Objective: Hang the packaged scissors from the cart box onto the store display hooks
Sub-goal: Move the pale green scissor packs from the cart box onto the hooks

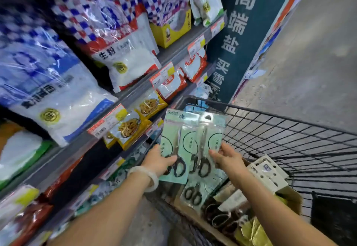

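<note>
Item — two pale-green carded scissors packs [190,143] with black handles; my left grip [158,161] and right grip [226,158] each pinch one; I'd separate them, present punched hole first — hooks unseen.

- The blue-and-white plastic bags [44,75] on the upper left shelf are smeared by motion blur.
- The brown cardboard box [289,197] is cut off below.
- Print on the pale green scissor packages [185,139] cannot be read.

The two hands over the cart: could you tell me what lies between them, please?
In the head view, two packaged scissors span the gap; the left hand grips one, the right hand the other.
</note>
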Demonstrator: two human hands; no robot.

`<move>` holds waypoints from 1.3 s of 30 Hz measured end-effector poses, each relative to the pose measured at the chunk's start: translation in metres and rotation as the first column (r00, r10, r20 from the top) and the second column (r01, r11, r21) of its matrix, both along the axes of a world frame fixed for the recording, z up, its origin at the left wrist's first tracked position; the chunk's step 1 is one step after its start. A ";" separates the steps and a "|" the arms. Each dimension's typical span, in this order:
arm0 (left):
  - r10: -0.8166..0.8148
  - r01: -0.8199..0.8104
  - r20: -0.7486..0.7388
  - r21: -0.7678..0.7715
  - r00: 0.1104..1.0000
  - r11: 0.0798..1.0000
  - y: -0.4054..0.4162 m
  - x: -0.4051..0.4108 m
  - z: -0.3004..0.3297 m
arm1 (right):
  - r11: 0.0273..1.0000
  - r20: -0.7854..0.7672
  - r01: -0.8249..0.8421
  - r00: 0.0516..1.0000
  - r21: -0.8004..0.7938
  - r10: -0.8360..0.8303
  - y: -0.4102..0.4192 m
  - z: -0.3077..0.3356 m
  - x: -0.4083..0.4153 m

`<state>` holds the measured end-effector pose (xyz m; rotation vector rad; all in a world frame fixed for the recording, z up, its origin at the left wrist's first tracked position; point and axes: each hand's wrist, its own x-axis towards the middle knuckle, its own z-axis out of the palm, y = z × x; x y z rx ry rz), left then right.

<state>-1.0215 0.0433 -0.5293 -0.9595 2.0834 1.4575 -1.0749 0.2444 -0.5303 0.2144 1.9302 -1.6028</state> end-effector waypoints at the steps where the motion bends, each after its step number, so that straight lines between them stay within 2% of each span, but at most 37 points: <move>1: 0.011 -0.011 -0.030 0.004 1.000 1.000 -0.006 0.009 0.004 | 1.000 -0.018 -0.019 1.000 -0.010 0.019 -0.008 0.006 0.004; 8: 0.268 -0.273 -0.199 0.004 0.943 0.962 -0.056 0.130 0.046 | 0.975 -0.116 -0.216 0.971 -0.055 0.209 -0.076 0.040 0.068; 13: 0.466 -0.493 -0.322 -0.006 0.824 0.870 -0.078 0.278 0.087 | 0.872 -0.188 -0.487 0.862 -0.048 0.470 -0.137 0.069 0.172; 17: 0.618 -0.682 -0.376 -0.052 0.691 0.730 -0.089 0.420 0.118 | 0.721 -0.271 -0.692 0.703 -0.045 0.658 -0.193 0.090 0.283; 20: 0.704 -0.795 -0.397 -0.131 0.589 0.592 -0.100 0.526 0.133 | 0.584 -0.322 -0.811 0.564 -0.040 0.761 -0.236 0.106 0.371; 25: 0.852 -0.950 -0.423 -0.084 0.307 0.301 -0.106 0.681 0.145 | 0.340 -0.415 -0.939 0.333 -0.060 0.847 -0.292 0.130 0.514; 28: 0.877 -0.987 -0.453 -0.044 0.159 0.156 -0.101 0.748 0.155 | 0.224 -0.413 -0.974 0.218 -0.035 0.884 -0.315 0.145 0.585; 30: 0.886 -0.996 -0.457 -0.004 0.079 0.087 -0.095 0.783 0.161 | 0.136 -0.429 -0.991 0.120 0.006 0.895 -0.329 0.151 0.623; 34: 0.889 -0.997 -0.452 0.013 -0.075 -0.077 -0.096 0.850 0.149 | -0.011 -0.414 -1.000 -0.014 0.011 0.910 -0.353 0.158 0.694; 39: 0.879 -0.985 -0.447 0.033 -0.165 -0.168 -0.128 0.918 0.152 | -0.075 -0.423 -0.996 -0.088 0.047 0.902 -0.405 0.156 0.773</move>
